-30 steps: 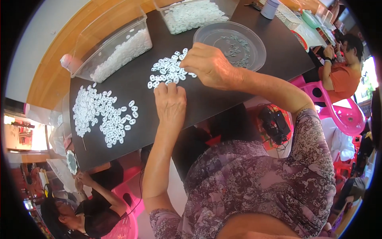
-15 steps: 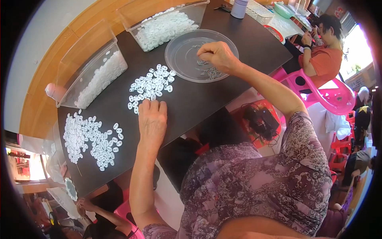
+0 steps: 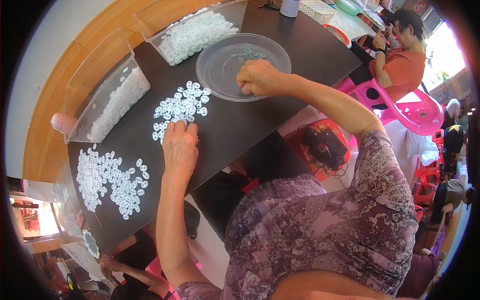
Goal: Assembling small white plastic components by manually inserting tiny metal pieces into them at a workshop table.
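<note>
My left hand (image 3: pixel 181 145) rests at the near edge of a loose heap of small white oval pieces with two holes (image 3: pixel 182 102). Its fingers reach forward with the tips down among the pieces; the thumb is hidden. My right hand (image 3: pixel 262 77) is over the near side of a round clear plastic tray (image 3: pixel 212 75), fingers curled in and closed. Whatever lies between those fingertips is out of sight. Small thin grey metal-looking bits (image 3: pixel 251 54) are scattered on the tray beyond this hand.
Two clear bins (image 3: pixel 102 82) (image 3: pixel 162 30) of white pieces stand along the wall side. More white ovals (image 3: pixel 112 175) spread over the dark table (image 3: pixel 220 132) at left. A purple cup (image 3: pixel 290 7) stands at the far edge. A person in orange (image 3: pixel 402 75) sits at right.
My right hand has moved from the middle of the tray toward its near side, uncovering metal bits farther back. My left hand stays at the heap. The whole view has shifted slightly.
</note>
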`<state>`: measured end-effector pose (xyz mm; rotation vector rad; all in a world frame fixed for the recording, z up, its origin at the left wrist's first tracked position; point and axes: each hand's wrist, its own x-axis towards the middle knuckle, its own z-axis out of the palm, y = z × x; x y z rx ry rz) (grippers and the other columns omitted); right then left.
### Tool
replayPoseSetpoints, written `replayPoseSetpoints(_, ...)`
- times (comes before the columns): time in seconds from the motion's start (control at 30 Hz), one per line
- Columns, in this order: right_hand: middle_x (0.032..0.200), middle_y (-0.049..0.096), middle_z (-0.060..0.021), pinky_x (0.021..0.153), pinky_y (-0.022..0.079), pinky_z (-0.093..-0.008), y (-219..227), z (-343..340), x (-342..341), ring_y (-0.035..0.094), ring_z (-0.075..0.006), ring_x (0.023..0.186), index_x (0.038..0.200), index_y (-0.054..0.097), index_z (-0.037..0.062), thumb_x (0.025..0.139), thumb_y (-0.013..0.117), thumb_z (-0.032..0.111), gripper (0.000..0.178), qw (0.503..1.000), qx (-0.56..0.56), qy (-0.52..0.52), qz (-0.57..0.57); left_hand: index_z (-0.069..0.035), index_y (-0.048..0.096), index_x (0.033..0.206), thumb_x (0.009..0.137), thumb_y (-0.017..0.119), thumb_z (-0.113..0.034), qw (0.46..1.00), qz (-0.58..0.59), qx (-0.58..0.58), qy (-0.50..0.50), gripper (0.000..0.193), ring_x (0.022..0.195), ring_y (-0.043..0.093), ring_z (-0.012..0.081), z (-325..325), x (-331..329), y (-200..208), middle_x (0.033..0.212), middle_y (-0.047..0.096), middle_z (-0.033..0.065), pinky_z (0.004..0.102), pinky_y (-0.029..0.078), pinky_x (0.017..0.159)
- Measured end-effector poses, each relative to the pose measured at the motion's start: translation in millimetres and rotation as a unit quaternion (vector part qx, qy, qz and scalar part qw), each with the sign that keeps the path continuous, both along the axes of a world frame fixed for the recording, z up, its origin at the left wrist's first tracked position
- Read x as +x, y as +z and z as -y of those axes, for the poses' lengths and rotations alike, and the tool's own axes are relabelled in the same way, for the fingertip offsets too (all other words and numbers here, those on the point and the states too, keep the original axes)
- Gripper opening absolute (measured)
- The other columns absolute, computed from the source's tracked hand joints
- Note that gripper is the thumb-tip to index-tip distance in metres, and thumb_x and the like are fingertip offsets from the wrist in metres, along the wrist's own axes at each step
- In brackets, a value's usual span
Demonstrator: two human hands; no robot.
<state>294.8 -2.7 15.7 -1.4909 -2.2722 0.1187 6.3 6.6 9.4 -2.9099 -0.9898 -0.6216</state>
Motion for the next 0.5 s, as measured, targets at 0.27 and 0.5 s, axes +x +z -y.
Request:
replayPoseSetpoints(0.27, 0.07, 0.059, -0.0184, 0.063, 0.044, -0.048, -8.2, -8.0, -5.1, 0.057, -0.0397, 0.073, 0.067, 0.057, 0.0012, 0.071, 0.054, 0.013, 0.013, 0.996, -0.014, 0.018, 0.083, -0.001, 0.056, 0.074, 0.065, 0.06, 0.005, 1.0, -0.003, 0.008, 0.006, 0.012, 0.078, 0.051, 0.0295, 0.7, 2.1, -3.4, 0.078, 0.054, 0.0136, 0.0393, 0.044, 0.069)
replayPoseSetpoints(0.5, 0.072, 0.058, -0.0122, 0.065, 0.043, -0.0399, 4.8, -11.3, 1.8, 0.055, -0.0304, 0.072, 0.073, 0.056, 0.0031, 0.074, 0.057, 0.011, 0.008, 0.997, 0.001, -0.039, -0.07, -0.001, 0.056, 0.073, 0.064, 0.061, 0.005, 1.0, 0.013, 0.001, 0.02, 0.012, 0.076, 0.051, 0.0301, 1.2, 0.9, -1.5, 0.074, 0.053, 0.0139, 0.0388, 0.044, 0.068)
